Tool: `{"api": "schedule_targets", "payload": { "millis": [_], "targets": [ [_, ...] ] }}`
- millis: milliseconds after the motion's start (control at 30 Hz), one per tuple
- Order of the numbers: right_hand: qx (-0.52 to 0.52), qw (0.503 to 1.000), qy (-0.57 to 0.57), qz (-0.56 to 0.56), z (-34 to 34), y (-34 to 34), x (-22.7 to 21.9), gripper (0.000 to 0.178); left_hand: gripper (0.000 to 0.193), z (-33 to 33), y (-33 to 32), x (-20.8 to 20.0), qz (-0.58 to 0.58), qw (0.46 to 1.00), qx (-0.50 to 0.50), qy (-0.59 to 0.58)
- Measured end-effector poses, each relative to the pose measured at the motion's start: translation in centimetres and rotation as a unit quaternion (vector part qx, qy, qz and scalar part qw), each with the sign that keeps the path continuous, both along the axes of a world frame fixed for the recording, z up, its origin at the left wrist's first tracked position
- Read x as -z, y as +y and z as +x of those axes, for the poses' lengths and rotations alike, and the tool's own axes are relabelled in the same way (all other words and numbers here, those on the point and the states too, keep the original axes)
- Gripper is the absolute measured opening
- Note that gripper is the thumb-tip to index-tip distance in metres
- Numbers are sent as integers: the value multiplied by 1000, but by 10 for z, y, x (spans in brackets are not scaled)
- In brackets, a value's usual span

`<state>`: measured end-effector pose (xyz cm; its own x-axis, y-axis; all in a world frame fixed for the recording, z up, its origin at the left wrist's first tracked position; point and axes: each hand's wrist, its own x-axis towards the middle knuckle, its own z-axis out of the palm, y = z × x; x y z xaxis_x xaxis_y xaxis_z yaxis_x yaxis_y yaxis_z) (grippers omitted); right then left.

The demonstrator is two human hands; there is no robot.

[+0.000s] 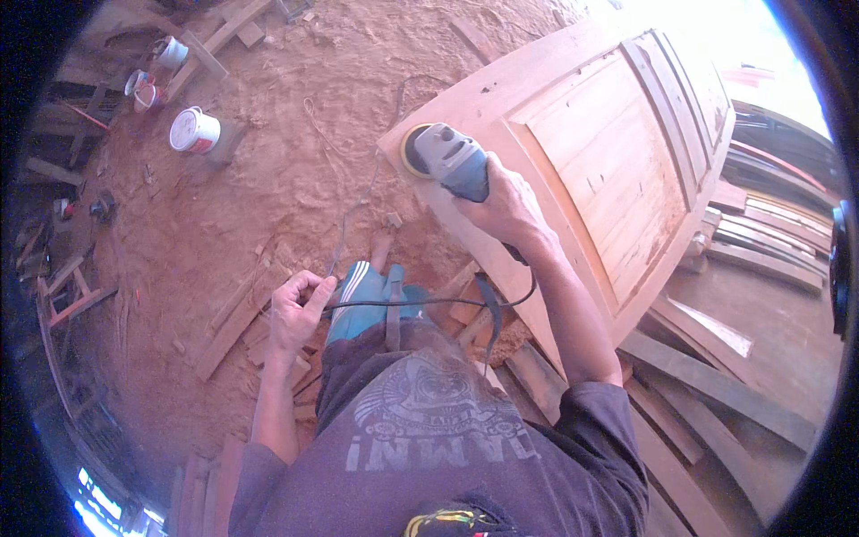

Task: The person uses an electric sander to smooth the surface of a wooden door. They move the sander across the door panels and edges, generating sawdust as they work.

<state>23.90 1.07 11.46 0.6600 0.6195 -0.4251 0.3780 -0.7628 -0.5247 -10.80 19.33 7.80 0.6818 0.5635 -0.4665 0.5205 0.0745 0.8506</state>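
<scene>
My right hand (508, 208) is wrapped round the body of a blue and grey angle grinder (455, 161). The grinder's round disc, yellowish at the rim, lies against the near left corner of a wooden panel door (573, 170). My left hand (302, 309) is closed on the grinder's dark power cord (403, 303), pinching it off to the left of my body. From there the cord runs across in front of me to the back of the grinder, below my right wrist. The door has raised panels and slopes away to the far right.
Sawdust-covered ground (268, 206) spreads to the left. A white bucket (194, 131) stands there, with smaller pails (146, 92) beyond it. Stacked boards (769, 233) lie right of the door, and loose planks (716, 385) lie at lower right. Wood offcuts (237, 327) sit beside my left arm.
</scene>
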Motion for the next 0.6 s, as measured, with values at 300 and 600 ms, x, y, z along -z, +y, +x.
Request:
{"api": "schedule_targets", "payload": {
  "millis": [300,600],
  "targets": [
    [66,998,-2,17,58,1,7,60,25,38,26,-10,-26,999,34,-1],
    [198,978,-6,64,152,-27,24,54,23,37,32,-7,66,988,141,-12]
  ]
}}
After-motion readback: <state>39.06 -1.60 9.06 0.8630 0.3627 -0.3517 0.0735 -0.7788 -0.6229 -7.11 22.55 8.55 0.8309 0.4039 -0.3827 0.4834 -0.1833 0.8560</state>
